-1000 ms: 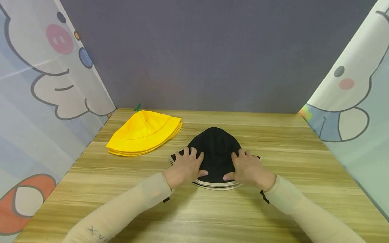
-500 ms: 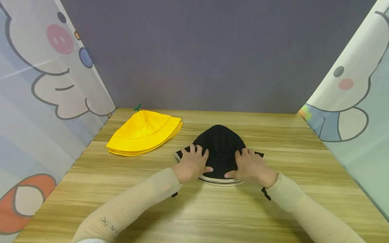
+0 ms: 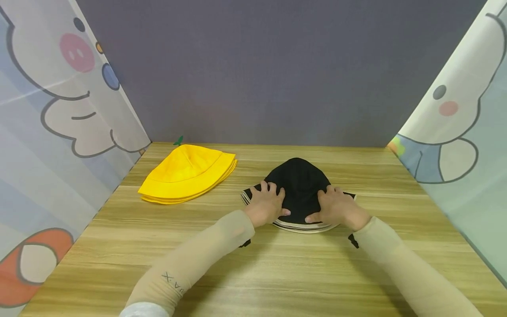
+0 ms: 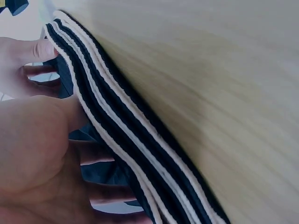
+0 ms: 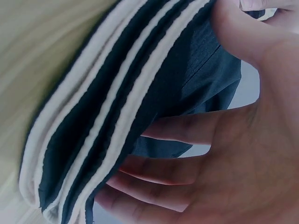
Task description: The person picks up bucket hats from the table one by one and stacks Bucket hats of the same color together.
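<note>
A stack of black bucket hats (image 3: 301,193) with cream-trimmed brims lies on the wooden table, right of the middle. My left hand (image 3: 266,206) rests on its left side, fingers spread over the fabric and thumb pointing inward. On the opposite side my right hand (image 3: 341,208) presses the hat in the same way. In the left wrist view, several striped brim edges (image 4: 126,112) lie layered beside the palm. The right wrist view has the fingers (image 5: 173,182) lying against the black cloth, next to the brims. The undersides of the hats are hidden.
To the left stands a stack of yellow bucket hats (image 3: 186,174) with a small green sprout (image 3: 178,141) on top. A dark grey partition (image 3: 253,75) closes off the back of the table (image 3: 277,277). Cartoon-printed curtains (image 3: 51,176) hang at both sides.
Both hands have slid the black hats to the right and farther from me across the table. The yellow hats have stayed in place.
</note>
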A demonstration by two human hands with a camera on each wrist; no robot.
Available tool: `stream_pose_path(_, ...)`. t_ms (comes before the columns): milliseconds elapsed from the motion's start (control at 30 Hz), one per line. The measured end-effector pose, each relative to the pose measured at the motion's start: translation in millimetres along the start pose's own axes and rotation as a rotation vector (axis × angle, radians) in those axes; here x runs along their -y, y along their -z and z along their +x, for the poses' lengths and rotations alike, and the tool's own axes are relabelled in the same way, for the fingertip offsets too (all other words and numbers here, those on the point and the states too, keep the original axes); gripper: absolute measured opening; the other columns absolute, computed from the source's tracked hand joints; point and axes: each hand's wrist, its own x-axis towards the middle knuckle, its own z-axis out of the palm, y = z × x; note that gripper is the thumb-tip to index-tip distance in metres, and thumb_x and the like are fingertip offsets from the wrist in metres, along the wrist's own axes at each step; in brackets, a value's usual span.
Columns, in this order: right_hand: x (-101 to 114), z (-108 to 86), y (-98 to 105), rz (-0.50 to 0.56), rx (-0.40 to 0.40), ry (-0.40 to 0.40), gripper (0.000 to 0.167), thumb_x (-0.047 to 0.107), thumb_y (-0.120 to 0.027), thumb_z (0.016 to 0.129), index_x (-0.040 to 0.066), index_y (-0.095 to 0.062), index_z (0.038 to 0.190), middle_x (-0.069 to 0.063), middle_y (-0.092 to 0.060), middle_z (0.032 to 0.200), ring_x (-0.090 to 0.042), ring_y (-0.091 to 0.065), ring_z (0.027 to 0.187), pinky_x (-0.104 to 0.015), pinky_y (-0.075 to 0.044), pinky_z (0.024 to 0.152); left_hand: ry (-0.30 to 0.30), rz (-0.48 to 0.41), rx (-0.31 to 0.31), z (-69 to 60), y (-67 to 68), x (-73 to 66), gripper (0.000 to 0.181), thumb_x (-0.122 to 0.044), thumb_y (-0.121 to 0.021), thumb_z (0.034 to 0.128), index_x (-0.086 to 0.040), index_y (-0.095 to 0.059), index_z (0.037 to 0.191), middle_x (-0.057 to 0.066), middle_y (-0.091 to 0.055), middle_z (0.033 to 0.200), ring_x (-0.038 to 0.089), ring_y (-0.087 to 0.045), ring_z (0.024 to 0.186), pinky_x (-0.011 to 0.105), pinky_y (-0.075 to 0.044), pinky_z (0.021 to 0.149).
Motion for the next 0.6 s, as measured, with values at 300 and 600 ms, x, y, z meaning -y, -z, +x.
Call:
stream_pose_path(300, -20, 7.5, 5, 0.013, 0.023, -0.04, 0.099, 0.062, -0.073, 0.085, -0.014, -0.047, 0.141, -0.044, -0.037, 0.143, -0.062, -0.038, 0.13, -0.072, -0.044, 0.092, 0.022, -0.014, 0.017, 21.8, 4.0, -11.3, 0.076, -0.066, -0.038, 0.0995, -0.025, -0.028, 0.162, 0.015, -0.029, 0.163, 0.041, -0.023, 0.149, 0.064, -0.032, 0.112)
stream_pose_path(600, -38, 14.1, 9, 0.047, 0.038, -0.062, 0.1, 0.06, -0.074, 0.085, -0.016, -0.044, 0.142, -0.045, -0.034, 0.144, -0.065, -0.032, 0.133, -0.074, -0.039, 0.096, 0.041, -0.029, 0.03, 37.7, 9.5, -20.7, 0.075, -0.067, -0.035, 0.0995, -0.029, -0.024, 0.163, 0.012, -0.024, 0.165, 0.039, -0.017, 0.152, 0.061, -0.028, 0.115)
